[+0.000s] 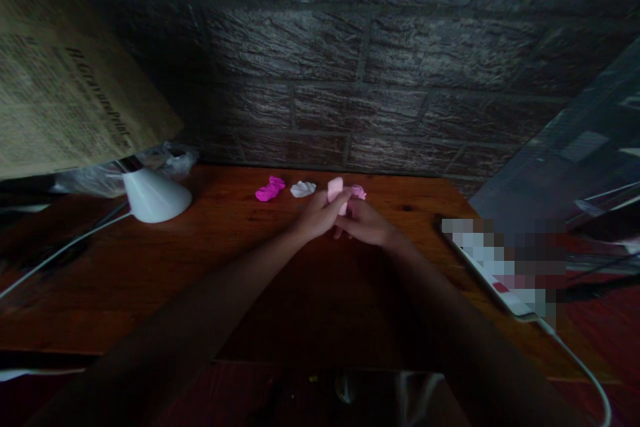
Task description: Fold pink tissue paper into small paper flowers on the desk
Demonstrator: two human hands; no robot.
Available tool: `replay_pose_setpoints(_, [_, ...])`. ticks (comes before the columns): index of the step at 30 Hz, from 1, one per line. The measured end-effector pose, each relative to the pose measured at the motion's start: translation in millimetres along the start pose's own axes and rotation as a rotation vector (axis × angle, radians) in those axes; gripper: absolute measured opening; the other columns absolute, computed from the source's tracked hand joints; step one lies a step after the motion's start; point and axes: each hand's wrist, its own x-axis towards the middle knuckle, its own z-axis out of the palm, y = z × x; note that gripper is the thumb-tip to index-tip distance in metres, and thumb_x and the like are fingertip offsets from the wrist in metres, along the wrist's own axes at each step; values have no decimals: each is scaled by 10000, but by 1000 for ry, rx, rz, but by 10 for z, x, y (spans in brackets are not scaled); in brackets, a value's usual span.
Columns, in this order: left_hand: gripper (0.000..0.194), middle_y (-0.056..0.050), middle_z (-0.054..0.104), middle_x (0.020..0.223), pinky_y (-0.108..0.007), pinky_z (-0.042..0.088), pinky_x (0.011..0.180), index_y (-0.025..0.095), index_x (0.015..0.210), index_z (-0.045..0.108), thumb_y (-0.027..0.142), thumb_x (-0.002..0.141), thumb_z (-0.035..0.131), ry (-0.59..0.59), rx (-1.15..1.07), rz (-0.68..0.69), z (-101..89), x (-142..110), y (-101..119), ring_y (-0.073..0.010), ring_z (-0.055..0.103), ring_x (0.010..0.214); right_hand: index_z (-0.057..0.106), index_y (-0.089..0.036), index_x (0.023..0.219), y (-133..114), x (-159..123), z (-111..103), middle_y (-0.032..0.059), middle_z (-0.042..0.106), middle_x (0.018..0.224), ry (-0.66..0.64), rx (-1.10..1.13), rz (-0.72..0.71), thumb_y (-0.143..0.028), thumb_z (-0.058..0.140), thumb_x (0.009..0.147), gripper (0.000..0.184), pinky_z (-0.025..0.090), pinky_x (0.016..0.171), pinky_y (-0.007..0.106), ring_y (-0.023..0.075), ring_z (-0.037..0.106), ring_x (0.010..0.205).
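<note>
My left hand (320,215) and my right hand (369,221) meet over the wooden table, fingers closed around a light pink soft-looking piece (335,187). Whether it is clay or paper I cannot tell. Both thumbs press near its lower part, and the other fingers are partly hidden. Just beyond my right hand shows a second pink crumpled piece (359,192), partly covered by the hand. Left of my hands, a white crumpled piece (303,189) lies on the table, and farther left a bright magenta one (270,189).
A lamp with a white cone base (156,197) and a printed shade (75,80) stands at left, its white cord (65,250) crossing the wooden table (200,267). A phone-like device (493,280), partly pixelated, lies at right with a cable (580,357). A brick-patterned wall (325,53) rises behind.
</note>
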Motion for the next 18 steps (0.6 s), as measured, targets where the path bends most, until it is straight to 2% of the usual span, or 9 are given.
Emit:
replay_pose_setpoints(4, [385, -55, 719, 728, -225, 521, 607, 133, 1060, 730, 334, 925, 431, 20, 16, 7, -16, -3, 20, -148, 678, 693, 653, -149, 800, 33, 3, -5, 17, 684, 678, -34, 62, -57, -182, 640, 869, 77, 499, 540, 211, 100, 624, 574])
replay_pose_setpoints(7, [380, -65, 753, 860, -228, 542, 672, 156, 1060, 727, 252, 890, 401, -2, -46, 76, -23, 9, 38, -139, 686, 736, 662, -151, 864, 26, -12, -29, 26, 698, 735, -103, 166, -59, -298, 739, 822, 171, 502, 547, 225, 118, 647, 620])
replay_pose_setpoints(9, [390, -55, 746, 830, -210, 505, 566, 161, 1101, 707, 261, 893, 392, -41, -117, 35, -25, 19, 40, -113, 644, 595, 676, -148, 889, 19, -31, -57, 56, 722, 812, -141, 237, -51, -350, 758, 815, 230, 508, 568, 236, 130, 666, 666])
replay_pose_setpoints(11, [413, -36, 718, 726, -194, 403, 428, 157, 1177, 674, 304, 907, 396, -105, -220, -79, -29, 28, 42, -91, 554, 438, 690, -148, 907, 28, -49, -85, 85, 742, 896, -147, 311, -37, -388, 744, 839, 255, 511, 587, 238, 134, 679, 707])
replay_pose_setpoints(13, [428, -44, 724, 730, -193, 339, 373, 154, 1215, 656, 345, 908, 426, -191, -365, -167, -43, 36, 53, -86, 513, 389, 699, -155, 938, 52, -63, -106, 90, 747, 935, -135, 407, -20, -425, 732, 861, 282, 516, 599, 232, 131, 683, 732])
replay_pose_setpoints(15, [422, -91, 767, 907, -207, 388, 394, 156, 1186, 674, 388, 901, 467, -279, -526, -181, -74, 38, 74, -98, 564, 449, 695, -167, 970, 78, -77, -121, 72, 740, 919, -146, 537, -19, -460, 746, 855, 319, 527, 610, 228, 127, 683, 736])
replay_pose_setpoints(18, [401, -130, 739, 1188, -263, 537, 555, 165, 1119, 714, 445, 904, 523, -349, -714, -143, -138, 27, 105, -164, 694, 701, 684, -181, 989, 81, -108, -137, 39, 722, 876, -213, 699, -44, -494, 731, 870, 338, 535, 608, 215, 110, 676, 706])
